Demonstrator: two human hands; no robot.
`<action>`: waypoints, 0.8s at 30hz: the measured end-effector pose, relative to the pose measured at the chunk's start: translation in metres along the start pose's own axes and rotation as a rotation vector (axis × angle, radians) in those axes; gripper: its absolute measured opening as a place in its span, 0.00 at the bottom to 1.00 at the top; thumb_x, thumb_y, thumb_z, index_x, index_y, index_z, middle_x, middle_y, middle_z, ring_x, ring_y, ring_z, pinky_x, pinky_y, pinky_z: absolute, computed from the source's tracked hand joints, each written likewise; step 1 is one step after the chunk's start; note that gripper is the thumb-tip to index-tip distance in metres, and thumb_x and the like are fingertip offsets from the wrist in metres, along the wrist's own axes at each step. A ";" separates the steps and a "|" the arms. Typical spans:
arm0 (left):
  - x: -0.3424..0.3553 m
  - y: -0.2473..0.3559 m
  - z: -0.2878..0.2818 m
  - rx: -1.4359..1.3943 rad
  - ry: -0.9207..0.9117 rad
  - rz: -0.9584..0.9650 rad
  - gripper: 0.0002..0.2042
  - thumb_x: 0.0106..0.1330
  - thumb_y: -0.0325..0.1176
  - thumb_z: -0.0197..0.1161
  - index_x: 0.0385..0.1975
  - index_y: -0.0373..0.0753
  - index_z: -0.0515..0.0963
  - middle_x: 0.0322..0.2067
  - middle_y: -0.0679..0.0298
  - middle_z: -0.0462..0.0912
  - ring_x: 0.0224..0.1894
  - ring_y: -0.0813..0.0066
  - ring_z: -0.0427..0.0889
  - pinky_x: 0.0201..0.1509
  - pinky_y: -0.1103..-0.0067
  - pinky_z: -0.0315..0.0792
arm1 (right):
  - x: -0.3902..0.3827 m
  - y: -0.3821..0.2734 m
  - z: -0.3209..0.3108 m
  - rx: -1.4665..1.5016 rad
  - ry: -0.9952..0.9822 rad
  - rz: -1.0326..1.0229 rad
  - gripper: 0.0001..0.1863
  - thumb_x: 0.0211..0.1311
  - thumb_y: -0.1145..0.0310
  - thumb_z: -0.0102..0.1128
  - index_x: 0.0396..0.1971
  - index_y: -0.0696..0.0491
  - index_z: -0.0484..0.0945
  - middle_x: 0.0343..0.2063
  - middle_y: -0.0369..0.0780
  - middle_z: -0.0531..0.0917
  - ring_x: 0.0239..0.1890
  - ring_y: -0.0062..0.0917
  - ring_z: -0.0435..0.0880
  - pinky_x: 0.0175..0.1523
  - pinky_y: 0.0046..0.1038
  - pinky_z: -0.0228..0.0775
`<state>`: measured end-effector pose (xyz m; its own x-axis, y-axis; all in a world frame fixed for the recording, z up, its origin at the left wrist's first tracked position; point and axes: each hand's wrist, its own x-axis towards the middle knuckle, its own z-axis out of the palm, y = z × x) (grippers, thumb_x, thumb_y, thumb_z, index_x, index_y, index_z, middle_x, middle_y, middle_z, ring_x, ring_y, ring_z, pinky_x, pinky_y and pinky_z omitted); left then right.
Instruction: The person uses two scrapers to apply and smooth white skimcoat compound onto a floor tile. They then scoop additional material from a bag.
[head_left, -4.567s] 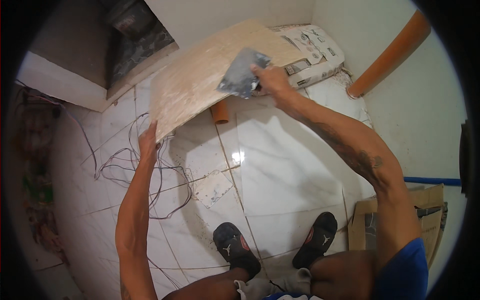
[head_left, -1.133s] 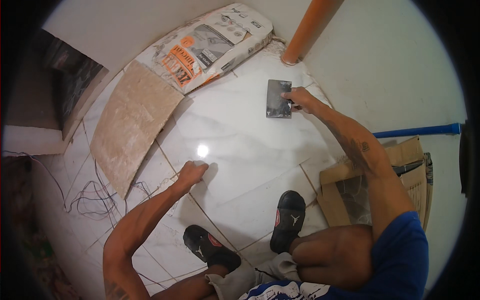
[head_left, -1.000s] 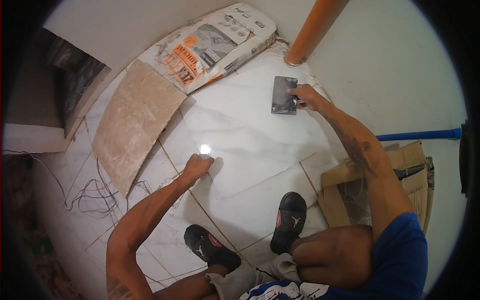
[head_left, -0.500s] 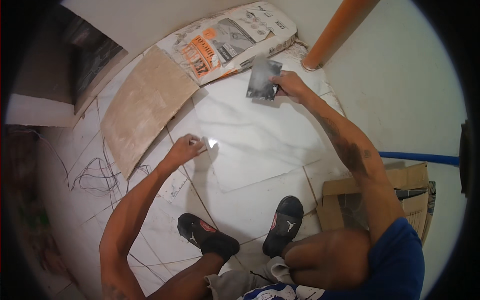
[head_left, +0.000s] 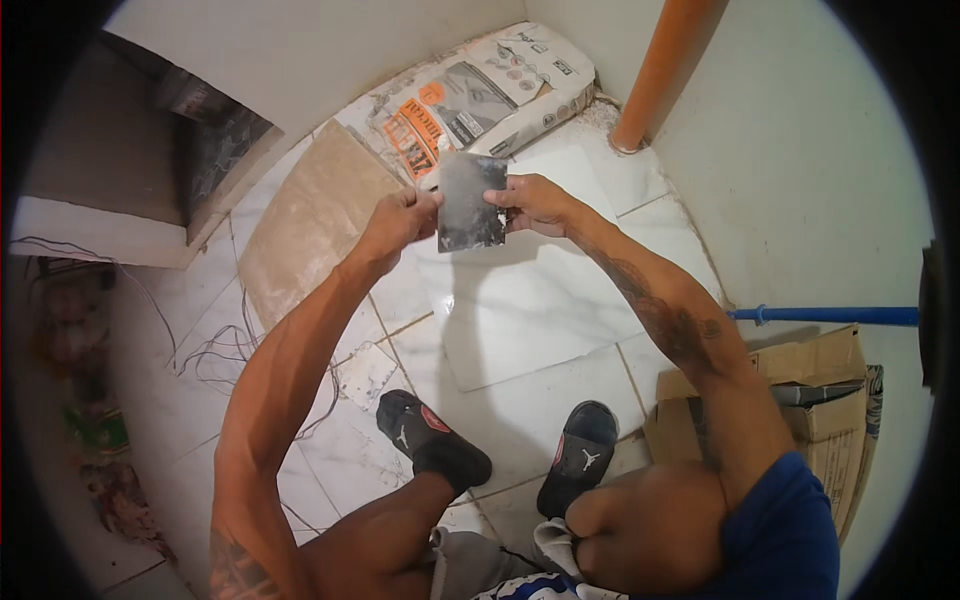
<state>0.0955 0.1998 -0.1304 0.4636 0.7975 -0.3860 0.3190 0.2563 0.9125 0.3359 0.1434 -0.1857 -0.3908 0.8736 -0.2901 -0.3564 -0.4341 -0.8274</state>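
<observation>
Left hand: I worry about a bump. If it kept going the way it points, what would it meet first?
Likely only the grey metal trowel blade the left hand already grips, then the right hand; depth unclear.

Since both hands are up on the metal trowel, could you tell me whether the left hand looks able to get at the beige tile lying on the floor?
Probably yes: the beige tile lies uncovered just beside the left hand, though it must first release the metal trowel.
</observation>
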 end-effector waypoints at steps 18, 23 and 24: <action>0.150 0.057 0.026 1.579 0.027 0.434 0.09 0.57 0.32 0.61 0.34 0.34 0.79 0.36 0.48 0.83 0.41 0.53 0.84 0.41 0.62 0.78 | -0.104 -0.034 -0.096 -0.453 0.763 -0.107 0.18 0.63 0.63 0.62 0.40 0.66 0.78 0.29 0.42 0.82 0.30 0.24 0.82 0.36 0.28 0.77; 0.190 0.020 0.055 1.519 0.187 0.559 0.15 0.58 0.32 0.60 0.44 0.36 0.74 0.43 0.50 0.78 0.41 0.49 0.83 0.41 0.62 0.79 | -0.146 -0.100 -0.086 -1.008 0.781 -0.024 0.16 0.64 0.65 0.57 0.40 0.64 0.79 0.29 0.42 0.83 0.30 0.21 0.78 0.37 0.27 0.71; 0.196 0.013 0.052 1.532 0.207 0.541 0.16 0.58 0.32 0.60 0.46 0.36 0.72 0.45 0.51 0.76 0.41 0.49 0.82 0.42 0.61 0.79 | -0.149 -0.117 -0.075 -1.127 0.703 0.060 0.15 0.64 0.65 0.57 0.39 0.63 0.80 0.28 0.41 0.82 0.30 0.21 0.78 0.37 0.28 0.70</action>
<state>0.2337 0.3313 -0.2009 0.7152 0.6969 0.0537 0.6982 -0.7089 -0.0995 0.5000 0.0806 -0.0816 0.2588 0.9350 -0.2425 0.6729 -0.3547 -0.6492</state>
